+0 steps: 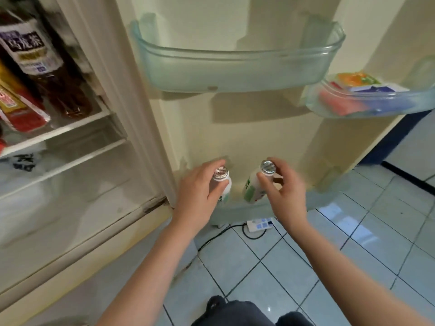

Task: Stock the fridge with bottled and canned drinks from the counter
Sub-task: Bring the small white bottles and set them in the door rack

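Two small white bottles with green labels and foil caps stand in the lowest door bin [235, 211] of the open fridge door. My left hand [200, 189] grips the left bottle [222, 178] just below its cap. My right hand [281, 191] pinches the neck of the right bottle [253, 187], which leans a little to the right. Both bottoms are hidden behind the bin's cloudy front wall.
An empty clear door bin [235, 67] hangs above, and a smaller bin [367, 102] with colourful packets sits at the right. On the fridge shelf [58, 130] at left lie a dark tea bottle [47, 67] and red packets. A power strip [259, 224] and cable lie on the tiled floor.
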The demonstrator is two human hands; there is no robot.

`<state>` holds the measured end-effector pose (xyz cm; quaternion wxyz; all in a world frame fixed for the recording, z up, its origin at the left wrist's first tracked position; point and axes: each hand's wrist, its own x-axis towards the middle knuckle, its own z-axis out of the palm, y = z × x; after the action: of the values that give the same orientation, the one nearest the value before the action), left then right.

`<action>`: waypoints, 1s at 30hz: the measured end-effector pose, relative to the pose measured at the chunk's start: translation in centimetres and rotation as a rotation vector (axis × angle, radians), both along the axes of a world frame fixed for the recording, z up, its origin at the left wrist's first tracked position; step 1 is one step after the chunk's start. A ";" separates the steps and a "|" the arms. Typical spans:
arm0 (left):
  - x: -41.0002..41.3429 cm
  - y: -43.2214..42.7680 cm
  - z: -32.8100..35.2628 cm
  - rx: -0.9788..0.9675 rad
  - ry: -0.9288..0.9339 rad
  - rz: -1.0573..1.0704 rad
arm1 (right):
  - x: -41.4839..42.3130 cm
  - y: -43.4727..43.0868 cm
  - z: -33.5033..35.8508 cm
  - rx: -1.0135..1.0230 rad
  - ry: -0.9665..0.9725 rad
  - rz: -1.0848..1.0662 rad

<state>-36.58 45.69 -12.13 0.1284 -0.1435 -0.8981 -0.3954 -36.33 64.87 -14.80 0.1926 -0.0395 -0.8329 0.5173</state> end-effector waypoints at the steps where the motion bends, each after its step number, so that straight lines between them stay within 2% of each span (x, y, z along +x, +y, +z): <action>1: -0.3 0.0 -0.7 -0.029 -0.031 -0.031 | -0.1 0.0 -0.5 0.041 -0.017 0.018; 6: -0.4 0.1 -3.5 -0.067 -0.151 -0.114 | 0.5 0.0 -2.6 0.186 -0.069 0.043; 12: -0.8 0.4 -4.1 -0.053 -0.119 -0.138 | 0.4 -0.5 -3.0 0.209 -0.073 0.051; 17: -0.4 0.7 -4.3 0.055 -0.105 -0.130 | 1.0 -0.5 -2.9 0.160 -0.139 0.038; 19: -0.1 1.0 -4.2 0.099 0.019 -0.105 | 1.9 0.0 -3.1 0.182 -0.147 0.003; 23: 0.9 2.4 -4.3 0.076 0.510 -0.113 | 4.5 2.3 -3.7 0.259 -0.089 -0.151; 26: 1.9 4.6 -5.0 0.093 0.636 -0.298 | 7.2 4.9 -4.7 0.237 -0.131 -0.248; 28: 2.6 6.4 -5.9 0.130 0.567 -0.465 | 9.2 6.8 -5.7 0.207 -0.210 -0.320; 30: 3.4 8.1 -7.3 0.128 0.348 -0.573 | 11.5 8.6 -7.0 0.184 -0.312 -0.384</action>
<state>-33.23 53.80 -19.40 0.1722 -0.4470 -0.7592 -0.4406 -24.82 73.52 -21.77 0.1594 -0.2583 -0.8734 0.3809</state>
